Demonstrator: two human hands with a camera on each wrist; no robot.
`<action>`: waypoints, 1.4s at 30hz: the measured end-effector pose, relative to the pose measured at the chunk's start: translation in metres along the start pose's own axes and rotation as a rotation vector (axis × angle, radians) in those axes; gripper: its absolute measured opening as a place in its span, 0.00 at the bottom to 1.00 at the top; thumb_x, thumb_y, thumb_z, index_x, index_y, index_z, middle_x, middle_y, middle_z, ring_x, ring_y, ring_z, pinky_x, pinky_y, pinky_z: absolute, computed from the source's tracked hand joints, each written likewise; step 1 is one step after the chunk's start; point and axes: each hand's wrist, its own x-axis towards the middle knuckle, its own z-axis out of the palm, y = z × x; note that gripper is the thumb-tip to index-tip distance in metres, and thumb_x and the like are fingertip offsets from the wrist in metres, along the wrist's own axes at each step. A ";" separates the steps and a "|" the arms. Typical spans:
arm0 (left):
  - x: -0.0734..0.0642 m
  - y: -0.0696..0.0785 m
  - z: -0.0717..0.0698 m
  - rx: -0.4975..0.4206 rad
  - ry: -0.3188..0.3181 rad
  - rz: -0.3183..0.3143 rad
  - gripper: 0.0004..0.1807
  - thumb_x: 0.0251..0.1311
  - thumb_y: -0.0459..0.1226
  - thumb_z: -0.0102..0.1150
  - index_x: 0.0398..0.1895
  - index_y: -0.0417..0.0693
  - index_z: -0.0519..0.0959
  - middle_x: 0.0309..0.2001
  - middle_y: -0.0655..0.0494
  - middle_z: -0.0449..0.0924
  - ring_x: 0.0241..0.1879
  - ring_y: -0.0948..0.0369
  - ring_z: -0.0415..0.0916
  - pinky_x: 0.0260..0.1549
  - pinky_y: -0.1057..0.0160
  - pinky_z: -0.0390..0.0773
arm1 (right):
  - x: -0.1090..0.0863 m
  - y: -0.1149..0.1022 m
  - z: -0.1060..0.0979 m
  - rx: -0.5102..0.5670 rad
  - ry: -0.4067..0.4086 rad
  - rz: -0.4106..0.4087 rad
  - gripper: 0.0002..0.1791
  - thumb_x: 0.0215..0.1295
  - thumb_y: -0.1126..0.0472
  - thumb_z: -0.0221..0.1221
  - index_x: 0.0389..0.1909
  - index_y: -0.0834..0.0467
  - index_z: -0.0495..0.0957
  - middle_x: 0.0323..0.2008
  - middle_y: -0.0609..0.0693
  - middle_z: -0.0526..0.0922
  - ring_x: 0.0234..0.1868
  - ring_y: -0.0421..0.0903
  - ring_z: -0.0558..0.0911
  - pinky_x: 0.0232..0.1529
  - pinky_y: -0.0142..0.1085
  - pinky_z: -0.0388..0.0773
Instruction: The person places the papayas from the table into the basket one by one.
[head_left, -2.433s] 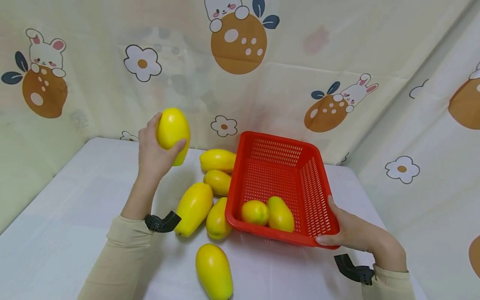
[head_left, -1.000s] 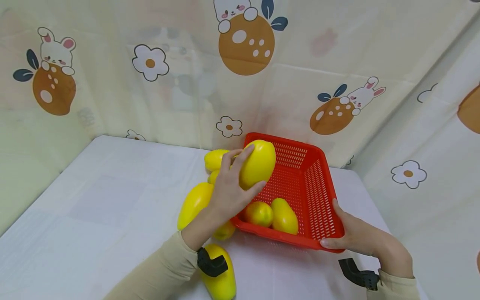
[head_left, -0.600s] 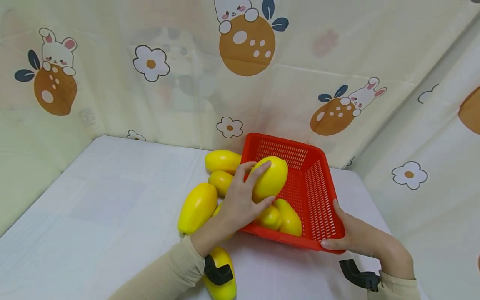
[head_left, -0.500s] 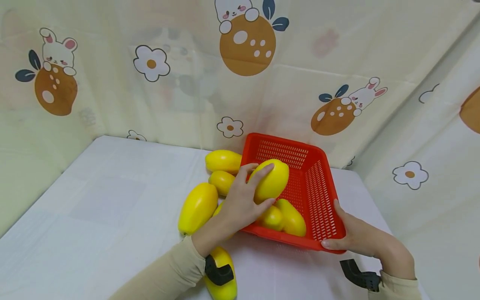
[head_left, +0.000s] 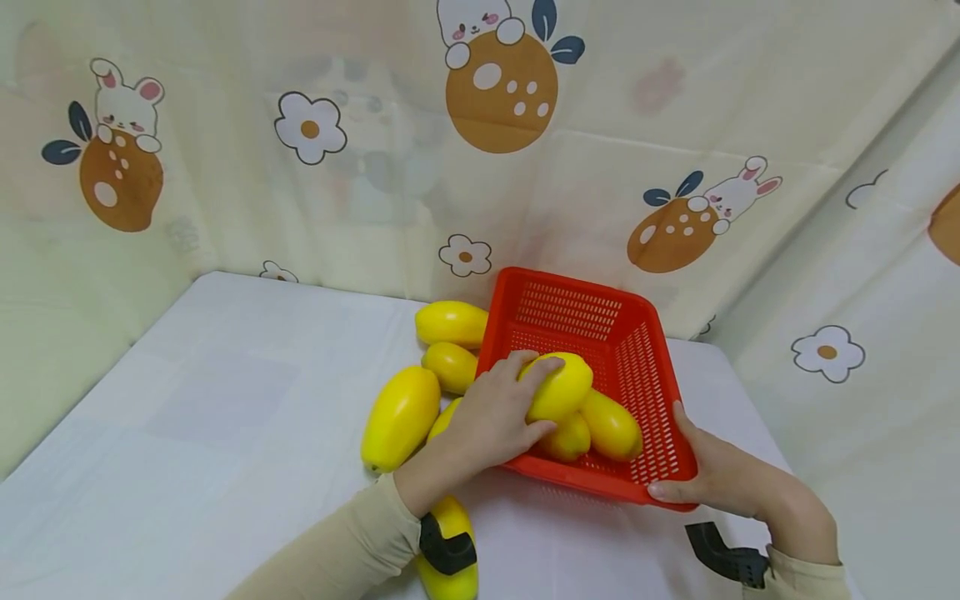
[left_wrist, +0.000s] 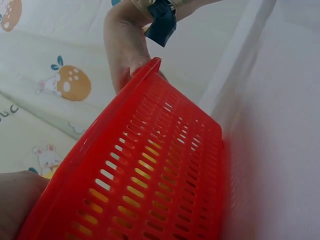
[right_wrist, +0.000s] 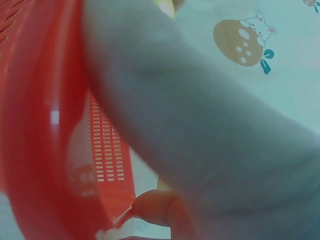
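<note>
My left hand [head_left: 487,417] grips a yellow papaya [head_left: 567,385], its fingers over the top and its thumb at the near side. The fruit is inside the red plastic basket [head_left: 570,312], by two other yellow fruits [head_left: 615,427] near the front wall. My right hand [head_left: 731,473] holds the basket's near right corner, thumb on the rim and the other fingers mostly hidden. In the left wrist view, yellow shows through the slots of the basket wall [left_wrist: 170,150]. The right wrist view has a thumb [right_wrist: 152,206] at the basket rim, with a blurred pale shape covering much of it.
Left of the basket, several yellow fruits [head_left: 401,417] lie on the white-covered table [head_left: 225,417], one partly behind my left hand. Another papaya [head_left: 456,579] lies below my left wrist. A patterned curtain [head_left: 360,192] hangs behind the table and to its right.
My left hand has carried the papaya from above the table's left side rightward and down into the basket. The two fruits inside have shifted right. My right hand has stayed on the basket corner.
</note>
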 end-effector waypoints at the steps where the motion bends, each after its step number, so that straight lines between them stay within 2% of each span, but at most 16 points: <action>1: 0.000 0.000 0.000 0.000 -0.008 -0.002 0.41 0.52 0.54 0.65 0.68 0.64 0.58 0.61 0.55 0.64 0.51 0.60 0.71 0.50 0.60 0.77 | 0.000 0.000 0.000 0.002 0.000 -0.003 0.67 0.52 0.41 0.65 0.73 0.63 0.25 0.69 0.72 0.51 0.56 0.58 0.68 0.45 0.47 0.80; 5: 0.002 0.001 -0.001 0.013 -0.034 -0.012 0.41 0.52 0.56 0.64 0.67 0.61 0.58 0.60 0.56 0.65 0.53 0.60 0.70 0.54 0.60 0.75 | 0.000 0.000 0.000 0.003 0.002 -0.014 0.67 0.52 0.42 0.65 0.73 0.62 0.25 0.69 0.71 0.51 0.56 0.58 0.68 0.46 0.47 0.80; 16: 0.003 0.001 -0.001 0.076 -0.060 -0.008 0.38 0.57 0.57 0.58 0.70 0.63 0.58 0.61 0.54 0.65 0.54 0.59 0.69 0.55 0.59 0.74 | 0.001 0.002 -0.001 0.003 0.000 -0.003 0.67 0.52 0.41 0.65 0.72 0.63 0.25 0.69 0.72 0.50 0.57 0.60 0.67 0.45 0.47 0.80; 24: 0.002 0.002 -0.001 0.096 -0.059 -0.010 0.36 0.60 0.55 0.54 0.72 0.62 0.58 0.62 0.53 0.65 0.57 0.58 0.67 0.57 0.60 0.72 | 0.001 0.002 0.001 0.011 -0.002 0.016 0.67 0.52 0.41 0.65 0.72 0.63 0.25 0.68 0.72 0.52 0.55 0.58 0.67 0.44 0.45 0.81; 31: 0.003 0.001 0.001 0.098 -0.033 0.002 0.36 0.59 0.55 0.57 0.70 0.59 0.62 0.62 0.54 0.65 0.58 0.58 0.66 0.58 0.61 0.72 | 0.001 0.001 0.001 0.015 -0.001 0.008 0.67 0.52 0.42 0.65 0.72 0.63 0.25 0.68 0.72 0.53 0.55 0.58 0.67 0.44 0.45 0.81; 37: 0.002 0.002 0.001 0.109 -0.001 0.008 0.28 0.57 0.52 0.62 0.61 0.61 0.72 0.60 0.54 0.66 0.55 0.58 0.67 0.49 0.63 0.77 | 0.001 0.000 0.001 0.022 -0.001 -0.007 0.66 0.52 0.42 0.66 0.73 0.63 0.25 0.68 0.72 0.52 0.56 0.59 0.67 0.44 0.44 0.81; 39: 0.001 0.003 0.000 0.114 -0.002 0.011 0.21 0.57 0.49 0.63 0.55 0.60 0.77 0.56 0.56 0.70 0.52 0.60 0.69 0.45 0.65 0.78 | 0.001 0.000 0.001 0.017 -0.001 -0.007 0.67 0.52 0.42 0.66 0.73 0.63 0.25 0.68 0.72 0.51 0.56 0.60 0.66 0.44 0.45 0.81; 42: 0.001 0.003 0.000 0.143 -0.042 0.024 0.11 0.60 0.48 0.59 0.45 0.60 0.83 0.46 0.61 0.77 0.44 0.63 0.73 0.37 0.68 0.79 | 0.001 -0.001 0.001 0.014 0.000 -0.013 0.66 0.52 0.42 0.66 0.73 0.63 0.25 0.69 0.72 0.51 0.57 0.60 0.66 0.45 0.46 0.80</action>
